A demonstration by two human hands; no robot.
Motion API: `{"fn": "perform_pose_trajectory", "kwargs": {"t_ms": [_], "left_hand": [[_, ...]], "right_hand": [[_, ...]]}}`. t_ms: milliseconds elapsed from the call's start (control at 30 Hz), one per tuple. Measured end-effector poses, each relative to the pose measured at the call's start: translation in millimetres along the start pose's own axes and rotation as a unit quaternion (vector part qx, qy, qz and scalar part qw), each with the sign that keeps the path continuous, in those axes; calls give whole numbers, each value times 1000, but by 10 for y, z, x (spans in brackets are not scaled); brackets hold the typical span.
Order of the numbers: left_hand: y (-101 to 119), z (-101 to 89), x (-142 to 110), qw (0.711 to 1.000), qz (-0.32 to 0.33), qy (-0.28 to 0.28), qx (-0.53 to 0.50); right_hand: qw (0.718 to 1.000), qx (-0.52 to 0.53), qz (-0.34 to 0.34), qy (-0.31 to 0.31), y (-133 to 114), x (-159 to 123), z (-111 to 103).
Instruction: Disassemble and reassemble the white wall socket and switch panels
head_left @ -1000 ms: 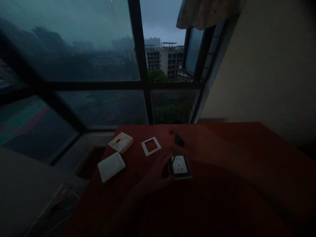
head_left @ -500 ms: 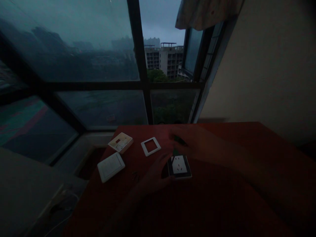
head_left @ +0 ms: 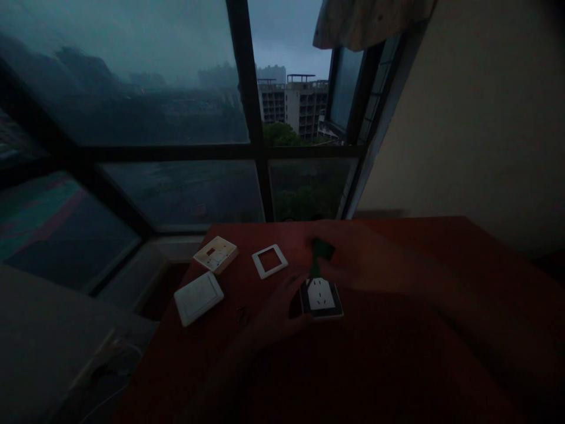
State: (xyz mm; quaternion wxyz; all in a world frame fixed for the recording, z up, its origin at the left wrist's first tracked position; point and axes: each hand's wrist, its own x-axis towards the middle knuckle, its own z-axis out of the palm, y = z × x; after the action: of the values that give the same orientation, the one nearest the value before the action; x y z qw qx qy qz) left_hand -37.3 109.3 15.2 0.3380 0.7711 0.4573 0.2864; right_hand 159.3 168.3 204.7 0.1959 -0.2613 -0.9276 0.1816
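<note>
**Right hand [head_left: 359, 259] grips a green-handled screwdriver [head_left: 323, 249] at a five-hole power socket [head_left: 321, 295]**

The right hand is closed round the screwdriver's green handle, its fingers curled over the far side and the thumb side nearer the socket. Below that grip, on the person's side, the tool's dark shaft slants down to the upper-left part of the socket; exactly where the tip sits is too dim to tell. The socket lies flat, slotted face up, its white centre set in a dark surround with a pale outer edge.

The left hand [head_left: 276, 315] holds the socket by its left side, thumb at the near corner and fingers at the far one, with a dark gap between thumb and fingers.

Beyond the left hand's fingers and a little left lies a white square frame [head_left: 259, 268] with an open middle. Farther left is a cream mounting box [head_left: 226, 259], open side down or up hard to judge. Nearer the person, well left of the left hand, rests a white wall plate [head_left: 199, 298] with a raised rectangular face. Between that plate and the left hand lie some small thin pieces [head_left: 242, 315], too dark to identify. All rest on a red-brown tabletop [head_left: 375, 359].
</note>
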Motion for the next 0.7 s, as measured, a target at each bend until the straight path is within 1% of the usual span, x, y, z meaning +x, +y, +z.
{"fn": "perform_pose_trajectory", "kwargs": {"t_ms": [100,167,233,267,300,333,367,400,467,500,567,633,700], "left_hand": [[40,-26,7,1000,0,-1,-5],[62,-44,6,1000,6,-3,-13],[90,-66,7,1000,-4,10,-3],[111,-82,10,1000,-14,23,14],[136,-101,15,998,-25,40,41],[167,-126,25,995,-36,55,75],[204,-156,39,990,-43,63,116],[244,-190,58,985,-46,59,156],[331,-263,109,973,-45,23,224],[373,-299,140,967,-43,-2,250],[445,-358,208,956,-37,-45,288],[492,-392,271,948,-30,-75,308],[513,-398,317,948,-31,-90,303]], "right_hand": [[999,30,32,27,41,-94,-76],[995,43,66,64,141,-203,-84],[985,58,110,117,312,-358,-17],[976,76,140,148,420,-452,50],[961,94,176,190,538,-555,139],[941,122,209,238,659,-662,247],[910,163,248,289,778,-769,368],[871,215,287,336,888,-871,498],[778,325,359,402,1067,-1044,754],[753,342,372,421,1131,-1109,867],[717,369,387,447,1213,-1194,1041],[692,396,393,458,1252,-1230,1136],[675,420,395,459,1268,-1240,1167]]}}
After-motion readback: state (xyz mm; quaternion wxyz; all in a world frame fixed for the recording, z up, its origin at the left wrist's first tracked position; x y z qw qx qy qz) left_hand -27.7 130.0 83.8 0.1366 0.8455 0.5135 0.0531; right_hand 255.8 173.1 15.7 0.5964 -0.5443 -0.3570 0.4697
